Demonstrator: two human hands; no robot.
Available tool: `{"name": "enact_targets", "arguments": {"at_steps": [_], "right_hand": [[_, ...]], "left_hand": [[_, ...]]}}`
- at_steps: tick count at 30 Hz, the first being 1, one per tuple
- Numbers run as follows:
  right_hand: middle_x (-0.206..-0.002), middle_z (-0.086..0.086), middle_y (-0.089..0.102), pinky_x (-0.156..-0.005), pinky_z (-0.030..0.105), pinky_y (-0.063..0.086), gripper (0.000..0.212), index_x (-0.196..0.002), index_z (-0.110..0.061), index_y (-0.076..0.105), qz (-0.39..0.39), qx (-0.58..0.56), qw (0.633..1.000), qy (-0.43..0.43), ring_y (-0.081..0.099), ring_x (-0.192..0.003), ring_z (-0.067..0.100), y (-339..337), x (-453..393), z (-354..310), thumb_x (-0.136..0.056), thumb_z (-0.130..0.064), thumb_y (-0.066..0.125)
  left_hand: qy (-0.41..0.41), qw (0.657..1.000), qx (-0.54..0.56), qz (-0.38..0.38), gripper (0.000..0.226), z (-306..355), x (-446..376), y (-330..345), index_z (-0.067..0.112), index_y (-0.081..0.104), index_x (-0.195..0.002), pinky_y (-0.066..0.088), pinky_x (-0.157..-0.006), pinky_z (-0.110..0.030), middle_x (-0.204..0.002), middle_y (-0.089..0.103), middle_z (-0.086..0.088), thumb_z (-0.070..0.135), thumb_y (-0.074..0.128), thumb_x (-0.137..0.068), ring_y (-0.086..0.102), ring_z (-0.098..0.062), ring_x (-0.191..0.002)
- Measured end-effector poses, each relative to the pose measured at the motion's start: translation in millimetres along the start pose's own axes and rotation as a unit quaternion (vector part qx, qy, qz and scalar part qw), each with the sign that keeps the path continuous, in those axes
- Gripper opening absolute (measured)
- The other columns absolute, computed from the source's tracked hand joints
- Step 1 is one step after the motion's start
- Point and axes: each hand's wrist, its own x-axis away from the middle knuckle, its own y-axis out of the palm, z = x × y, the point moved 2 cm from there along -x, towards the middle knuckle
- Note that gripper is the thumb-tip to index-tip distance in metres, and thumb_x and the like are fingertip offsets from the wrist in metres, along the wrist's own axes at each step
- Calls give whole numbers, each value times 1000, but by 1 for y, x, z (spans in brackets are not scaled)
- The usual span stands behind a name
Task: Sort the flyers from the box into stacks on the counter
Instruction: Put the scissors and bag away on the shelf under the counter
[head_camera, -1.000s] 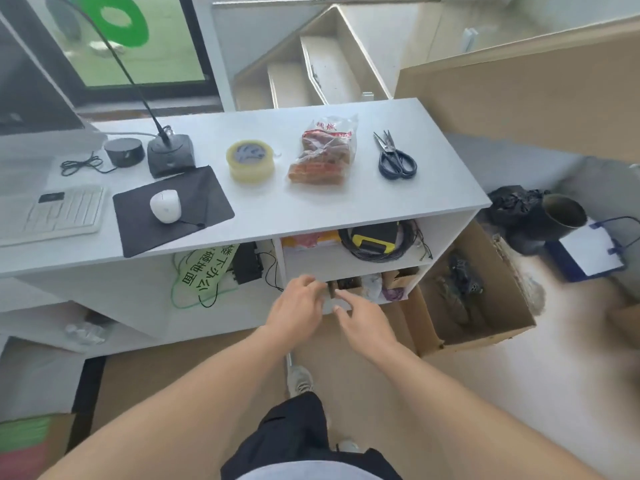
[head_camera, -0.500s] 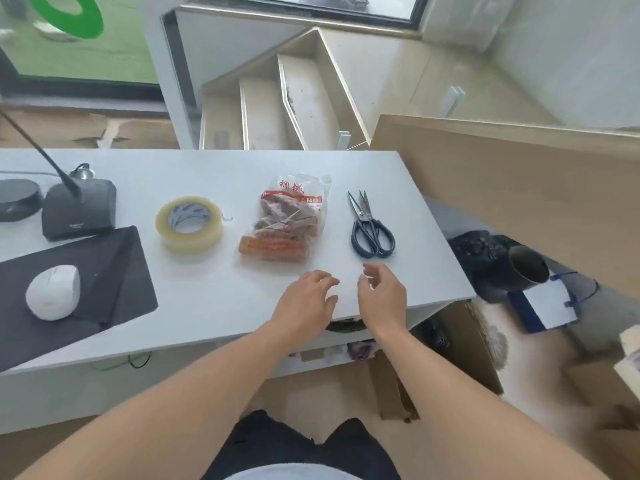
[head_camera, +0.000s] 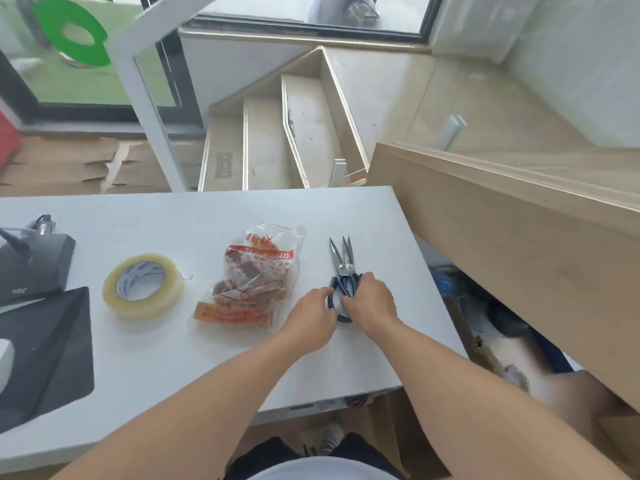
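Now | both hands on scissors (head_camera: 343, 271) handles | left hand (head_camera: 311, 317) grip grasping | right hand (head_camera: 372, 303) grip grasping

Tabletop (head_camera: 214, 216): matt white laminate, smooth. Scissors (head_camera: 343, 268): bare metal blades, dark glossy handles. Tape roll (head_camera: 142, 286): translucent glossy plastic. Bag (head_camera: 256, 282): clear crinkled plastic, red print. Mouse pad (head_camera: 41, 355): matt black. Side panel (head_camera: 502, 237): pale wood-grain.

white counter (head_camera: 214, 358) lies flat and bare near its front edge; no flyers visible.
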Motion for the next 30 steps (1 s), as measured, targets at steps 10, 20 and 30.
{"name": "enact_targets", "arguments": {"at_steps": [10,20,30], "right_hand": [[-110,10,64,-70,31,43,39,-115,-3,51,-58,-33,998,8,64,-103,33,-8,-10,-1,-82,-20,63],[-112,13,62,-70,33,44,31,-110,-6,40,-27,-59,997,38,63,-103,34,-19,-7,9,-87,-11,60],[-127,14,59,-79,35,47,41,-123,-3,41,-52,17,998,26,61,-116,35,-12,-13,4,-89,-10,62]], "left_hand": [[-90,994,53,26,27,18,-29,3,20,62,-108,53,-90,-40,-114,68,-3,11,50,-86,65,-27,-106],[-83,994,57,43,29,16,-37,8,11,66,-123,45,-93,-32,-124,68,-7,25,58,-99,61,-28,-115],[-105,993,53,33,35,14,-27,14,22,65,-127,50,-89,-30,-116,72,-1,16,61,-92,66,-23,-106]]}}
